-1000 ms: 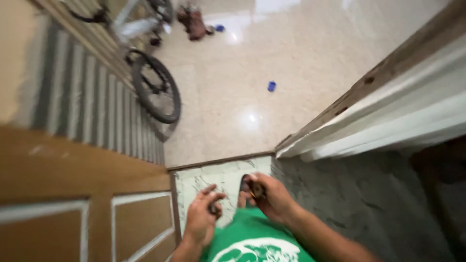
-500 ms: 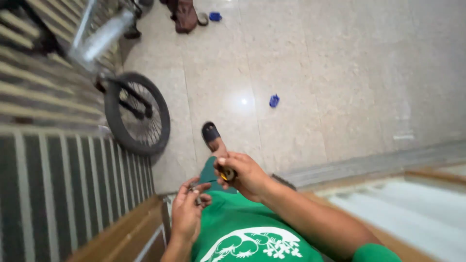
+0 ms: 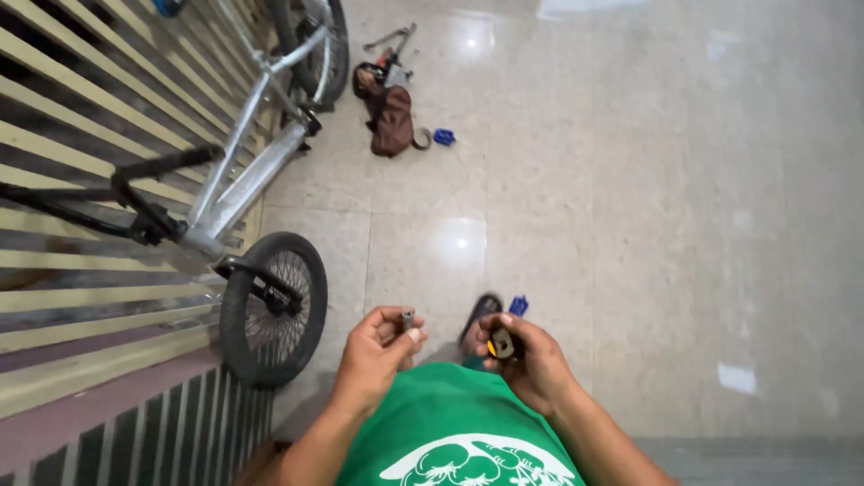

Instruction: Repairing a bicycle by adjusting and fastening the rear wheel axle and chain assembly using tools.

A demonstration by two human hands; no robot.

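Note:
My left hand point(image 3: 376, 355) pinches a small grey metal part point(image 3: 408, 319) between thumb and fingers, held up in front of my green shirt. My right hand point(image 3: 525, 358) is closed around a small object with a yellow and grey end point(image 3: 499, 345). The two hands are a short way apart, above my dark sandal point(image 3: 478, 314) on the tiled floor. What exactly each small piece is cannot be made out.
A silver bicycle point(image 3: 243, 180) leans against a striped gate on the left, its front wheel point(image 3: 273, 306) close to my left hand. A brown bag point(image 3: 393, 117) with tools lies further off. Two small blue parts point(image 3: 444, 137) point(image 3: 517, 305) rest on the floor.
The view has swung from a doorway and wall to the open floor and the bicycle. My hands have stayed in front of my chest, each keeping its small piece.

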